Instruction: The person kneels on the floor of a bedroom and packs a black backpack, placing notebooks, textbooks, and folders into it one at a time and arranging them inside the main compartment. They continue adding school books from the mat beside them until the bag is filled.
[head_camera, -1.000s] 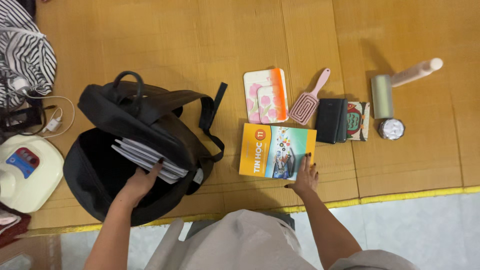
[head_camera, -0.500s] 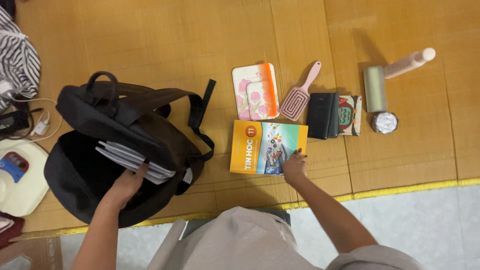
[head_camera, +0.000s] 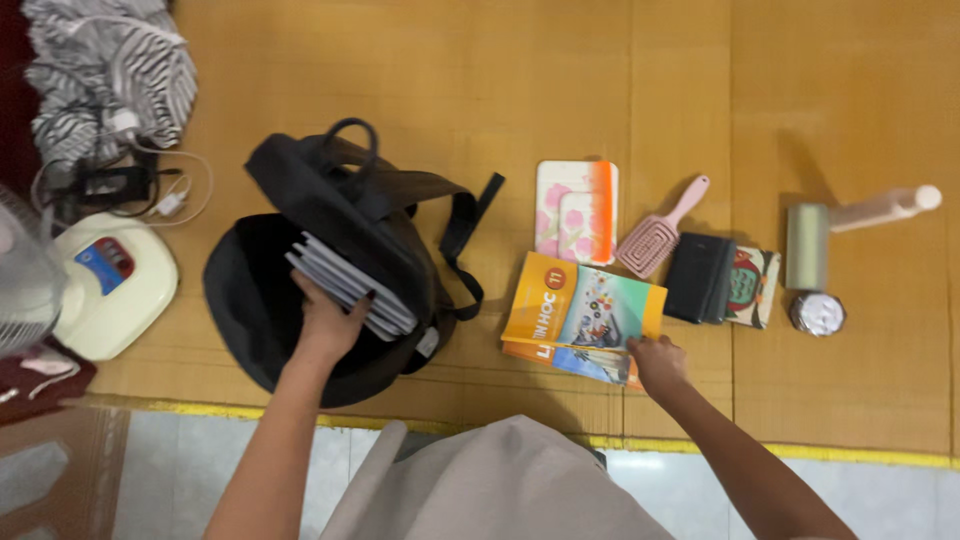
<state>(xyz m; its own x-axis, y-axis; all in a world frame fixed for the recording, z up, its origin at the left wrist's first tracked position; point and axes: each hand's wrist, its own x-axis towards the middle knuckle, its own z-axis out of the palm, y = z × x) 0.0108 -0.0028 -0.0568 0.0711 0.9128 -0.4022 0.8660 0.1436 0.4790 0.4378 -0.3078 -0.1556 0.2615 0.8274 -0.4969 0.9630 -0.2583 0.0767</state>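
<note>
1. Textbooks (head_camera: 585, 318), orange and teal, lie stacked on the woven straw mat (head_camera: 560, 100), just past its yellow edge and the pale tiled floor (head_camera: 880, 500).
2. My right hand (head_camera: 657, 365) reaches forward, fingers closed on the stack's near right corner, lifting the top cover slightly.
3. My left hand (head_camera: 325, 325) grips a bundle of grey notebooks (head_camera: 350, 285) inside the open black backpack (head_camera: 300, 270).
4. The textbooks' long axis runs left to right, slightly tilted.
5. Farther off lie a floral pouch (head_camera: 575, 210), a pink hairbrush (head_camera: 655, 235) and a black wallet (head_camera: 700, 277).
</note>
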